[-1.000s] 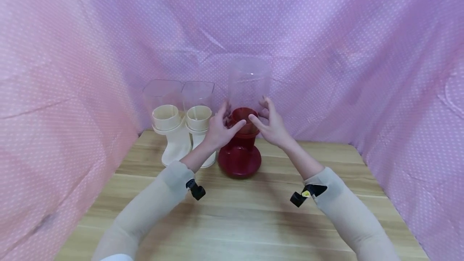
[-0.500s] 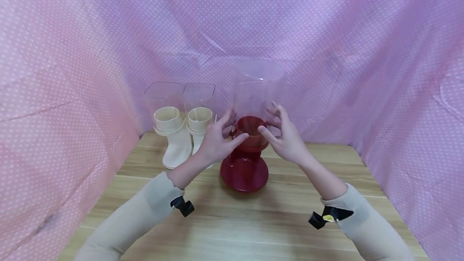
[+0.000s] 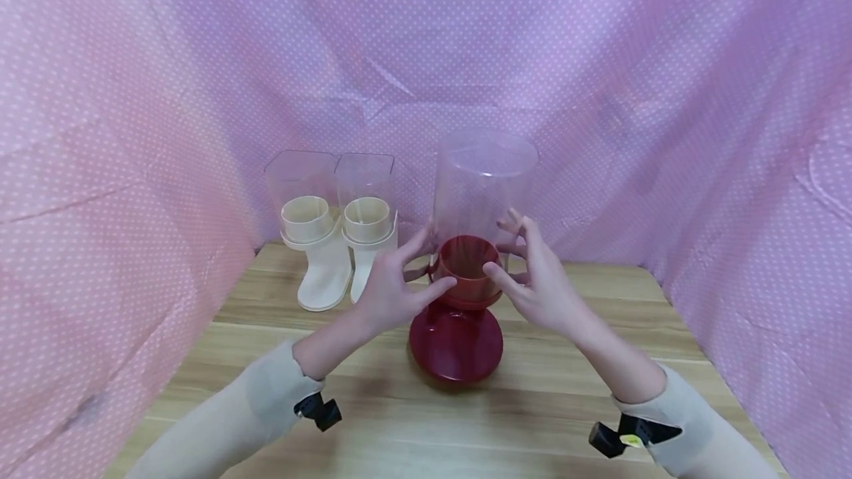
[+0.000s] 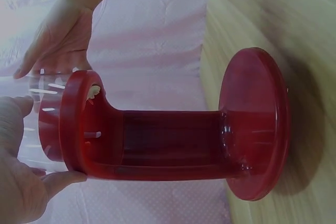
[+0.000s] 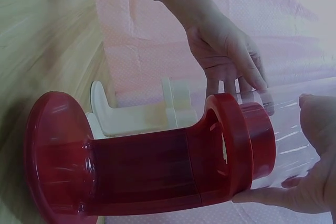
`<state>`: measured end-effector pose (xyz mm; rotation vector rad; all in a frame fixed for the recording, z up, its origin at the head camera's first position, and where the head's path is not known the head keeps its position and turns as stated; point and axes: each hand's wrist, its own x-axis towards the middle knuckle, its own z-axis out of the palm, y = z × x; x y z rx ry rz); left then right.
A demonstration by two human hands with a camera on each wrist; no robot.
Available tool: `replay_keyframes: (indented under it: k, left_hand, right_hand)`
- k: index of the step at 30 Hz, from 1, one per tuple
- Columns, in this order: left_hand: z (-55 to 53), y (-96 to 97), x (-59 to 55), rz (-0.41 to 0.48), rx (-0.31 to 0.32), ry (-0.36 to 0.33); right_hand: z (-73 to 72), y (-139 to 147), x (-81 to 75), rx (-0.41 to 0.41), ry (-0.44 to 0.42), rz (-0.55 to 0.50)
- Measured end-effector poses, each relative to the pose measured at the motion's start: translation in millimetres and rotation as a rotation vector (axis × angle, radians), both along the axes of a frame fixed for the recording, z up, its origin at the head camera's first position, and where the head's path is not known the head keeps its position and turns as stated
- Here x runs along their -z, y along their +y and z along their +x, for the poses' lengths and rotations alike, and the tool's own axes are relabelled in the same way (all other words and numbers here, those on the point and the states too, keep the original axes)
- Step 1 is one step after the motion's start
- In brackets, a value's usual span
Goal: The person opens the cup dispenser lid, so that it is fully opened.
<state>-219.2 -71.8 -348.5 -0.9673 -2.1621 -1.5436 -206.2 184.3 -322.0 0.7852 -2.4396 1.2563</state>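
Both of my hands hold a red dispenser (image 3: 456, 346), made of a red stand with a round foot and a clear cylinder (image 3: 486, 168) on top. My left hand (image 3: 389, 294) grips the left side of the cylinder's lower end, by the red collar (image 3: 469, 261). On the opposite side my right hand (image 3: 549, 283) holds the same part, thumb toward the front and fingers behind. The dispenser stands upright, its foot close over the table. In the right wrist view the red stem (image 5: 147, 169) shows beneath the collar. Some fingertips are hidden behind the cylinder.
Two cream dispensers (image 3: 326, 272) with clear angular containers (image 3: 302, 168) stand side by side at the left back of the wooden table (image 3: 413, 427). A pink dotted cloth (image 3: 599, 94) hangs round the back and sides.
Both hands have brought the red dispenser nearer to me and a little to the right, away from the cream dispensers. The cream dispensers have stayed in place.
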Motion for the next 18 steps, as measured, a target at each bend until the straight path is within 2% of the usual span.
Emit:
replay_keyframes:
  k: [10,18]
  left_hand:
    - [11.3,-0.7,12.4,0.014,0.033,0.005]
    - [14.3,-0.4,29.1,0.016,0.032,-0.009]
  right_hand:
    - [16.6,2.8,12.7,-0.023,0.061,-0.015]
    - [21.0,3.2,24.9,-0.040,0.037,-0.012]
